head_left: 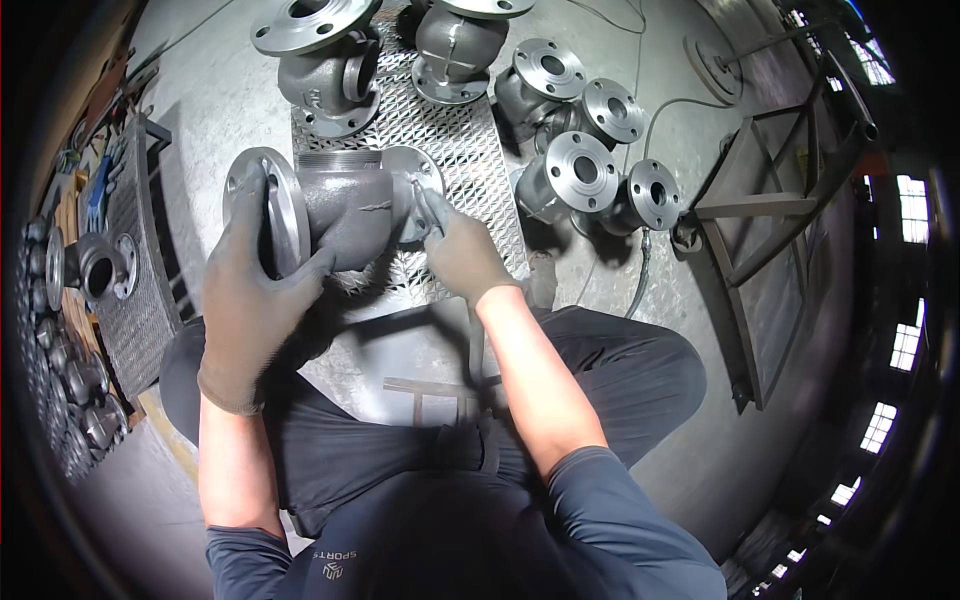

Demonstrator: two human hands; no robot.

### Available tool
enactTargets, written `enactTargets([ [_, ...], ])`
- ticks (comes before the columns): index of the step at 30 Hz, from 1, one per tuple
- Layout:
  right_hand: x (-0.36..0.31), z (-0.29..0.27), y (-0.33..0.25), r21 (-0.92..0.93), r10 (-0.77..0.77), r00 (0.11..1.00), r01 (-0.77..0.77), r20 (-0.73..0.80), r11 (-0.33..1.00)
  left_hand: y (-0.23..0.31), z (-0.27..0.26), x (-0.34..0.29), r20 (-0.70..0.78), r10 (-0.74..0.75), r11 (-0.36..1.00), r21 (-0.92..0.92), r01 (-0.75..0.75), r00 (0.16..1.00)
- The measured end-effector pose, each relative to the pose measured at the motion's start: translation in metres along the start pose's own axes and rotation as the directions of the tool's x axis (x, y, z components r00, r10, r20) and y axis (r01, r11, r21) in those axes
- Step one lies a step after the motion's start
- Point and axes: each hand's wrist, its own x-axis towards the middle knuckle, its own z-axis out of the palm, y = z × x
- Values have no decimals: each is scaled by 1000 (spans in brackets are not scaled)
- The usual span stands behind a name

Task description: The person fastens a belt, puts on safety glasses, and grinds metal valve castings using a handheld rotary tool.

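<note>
A grey cast valve body (352, 205) with a round flange at each end lies sideways on a patterned metal plate (470, 150), its threaded neck pointing away from me. My left hand (250, 290), in a grey-brown glove, grips the left flange, with fingers over its outer face and thumb on the inner side toward the body. My right hand (462, 245), gloved too, is at the right flange with its fingers pinched together. Something slim and greyish shows at those fingertips, against the flange; I cannot make out whether it is a tool or the glove's stained tips.
Two valve bodies stand beyond, one at far left (325, 75) and one at far centre (460, 45). Several flanged bodies (580, 170) cluster at right on the floor. A metal frame (750, 210) stands further right. Another flanged body (95, 270) sits on the left, near smaller castings (85, 380).
</note>
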Motion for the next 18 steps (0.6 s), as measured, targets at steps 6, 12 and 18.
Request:
enactTargets([
  [6, -37, 8, 5, -44, 20, 1000, -20, 6, 999, 4, 1, 0, -1, -41, 999, -21, 41, 999],
  [12, -15, 11, -4, -76, 42, 998, -46, -42, 996, 11, 0, 1, 40, -51, 999, 5, 51, 998],
  [18, -39, 4, -8, -38, 127, 991, -125, 50, 991, 14, 3, 1, 26, -29, 999, 24, 29, 999],
])
